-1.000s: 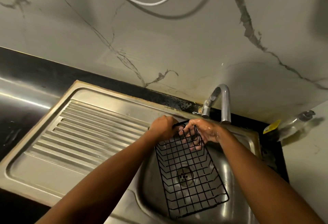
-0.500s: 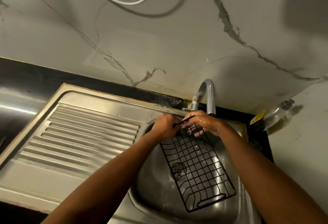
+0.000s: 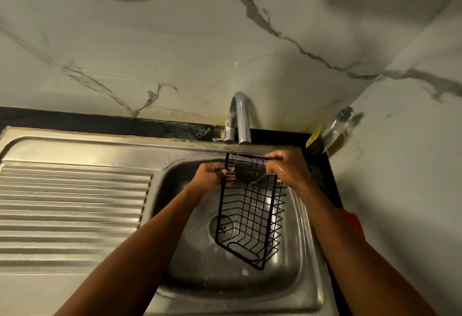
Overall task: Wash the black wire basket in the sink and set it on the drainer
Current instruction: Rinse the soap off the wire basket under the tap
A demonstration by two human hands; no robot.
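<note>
Both hands grip the black wire basket (image 3: 250, 215) at frame centre: left hand (image 3: 208, 177) & right hand (image 3: 287, 169) curled on its rim. Risk: wet wire slips, basket drops into the sink (image 3: 190, 265).

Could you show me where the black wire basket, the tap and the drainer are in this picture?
black wire basket (image 3: 250, 215), head view, on the middle of its wire grid
tap (image 3: 243, 118), head view, on the curved metal spout
drainer (image 3: 75, 203), head view, on its ribbed surface
</note>
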